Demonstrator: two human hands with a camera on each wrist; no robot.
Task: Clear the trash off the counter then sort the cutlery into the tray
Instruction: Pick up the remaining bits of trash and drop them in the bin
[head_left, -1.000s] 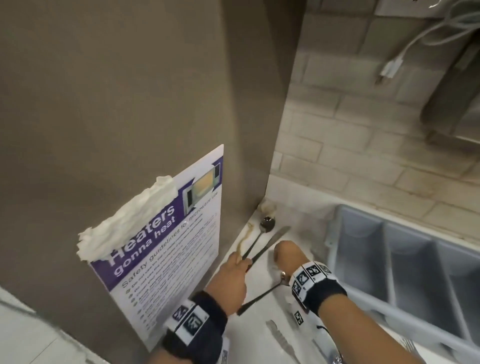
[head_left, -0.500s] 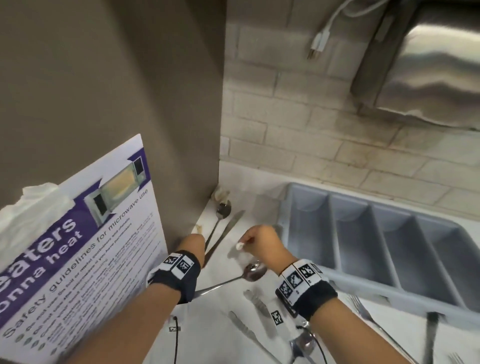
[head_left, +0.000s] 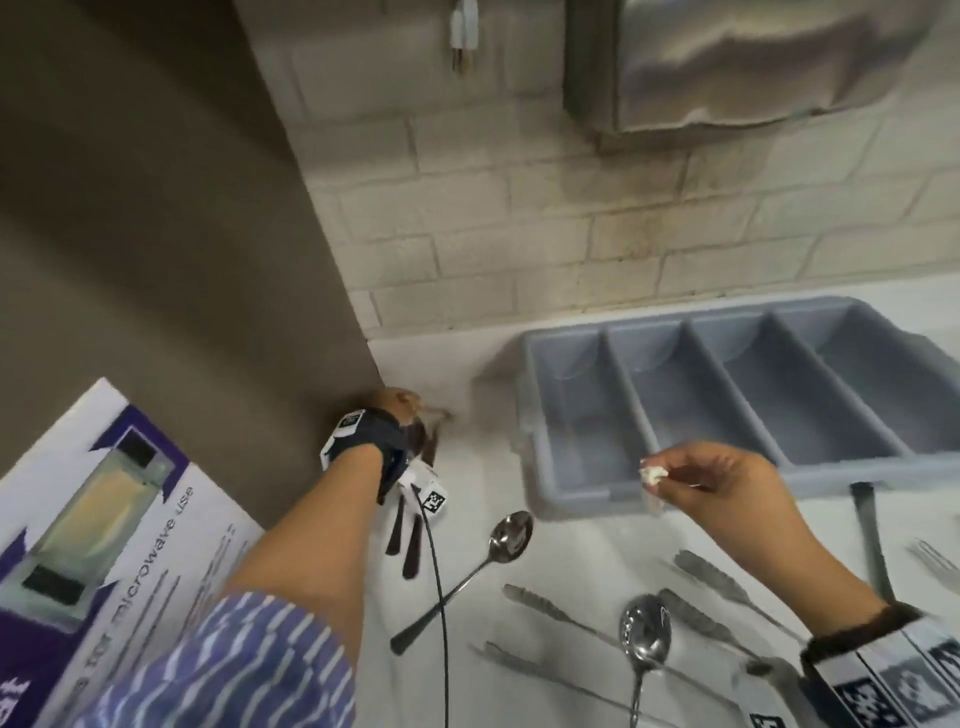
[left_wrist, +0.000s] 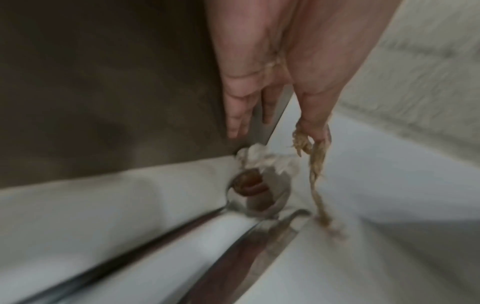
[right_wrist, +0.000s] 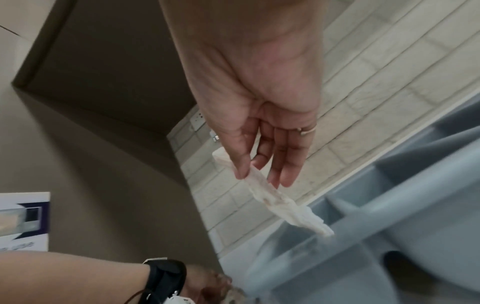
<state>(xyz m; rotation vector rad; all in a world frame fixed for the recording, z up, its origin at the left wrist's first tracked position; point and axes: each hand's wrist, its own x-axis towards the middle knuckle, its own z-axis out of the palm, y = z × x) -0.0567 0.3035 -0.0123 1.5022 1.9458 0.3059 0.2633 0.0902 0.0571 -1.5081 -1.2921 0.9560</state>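
Note:
In the counter's back corner my left hand (head_left: 402, 408) pinches a tan stringy scrap (left_wrist: 315, 164) that dangles from its fingertips. Just below it lie a crumpled white paper wad (left_wrist: 265, 158), a spoon (left_wrist: 257, 195) and a knife (left_wrist: 259, 246). My right hand (head_left: 670, 475) hangs in front of the grey cutlery tray (head_left: 636, 395). It pinches a white paper strip (right_wrist: 280, 201) between thumb and forefinger. All compartments of the tray look empty. Loose on the counter are a spoon (head_left: 511, 535), another spoon (head_left: 644, 631), several knives (head_left: 550, 610) and a fork (head_left: 935, 566).
A brown cabinet side (head_left: 182, 260) walls off the left, and a purple microwave poster (head_left: 104, 545) is stuck to it. A steel dispenser (head_left: 753, 62) and a dangling plug (head_left: 462, 31) hang on the brick wall behind. A black cable (head_left: 439, 597) trails from my left wrist.
My left hand has reached forward from the cutlery handles into the corner and now holds the tan scrap. My right hand has drawn back to the right with the white paper.

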